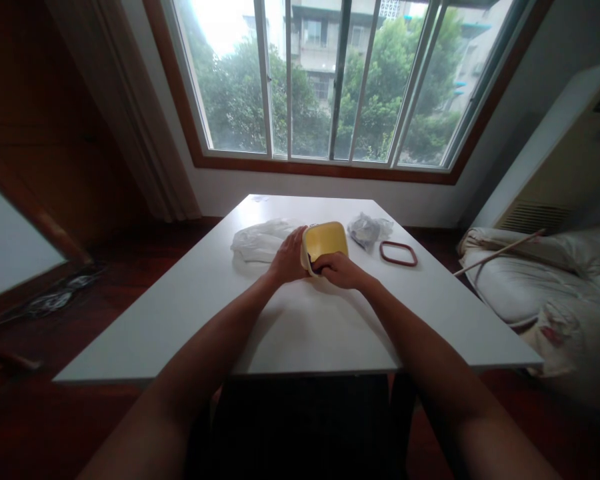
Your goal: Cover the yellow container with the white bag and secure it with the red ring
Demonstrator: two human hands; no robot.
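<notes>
A rounded rectangular container [327, 240] with a yellow inside and pale rim is tipped on its side, its mouth facing me. My left hand [289, 259] grips it along its left side. The fingers of my right hand [339, 268] reach in over its lower rim and are curled; a small dark patch shows at their tips, too small to name. To the right, a reddish-brown rounded rectangular ring [399, 254] lies flat on the white table [180, 317].
Behind my left hand lies a white plastic bag [257, 241]. A crumpled clear bag [369, 230] sits beyond the container's right side. Past the table's right edge is a covered seat [505, 283] with a thin stick [500, 252] across it. A window [320, 87] stands beyond the far edge.
</notes>
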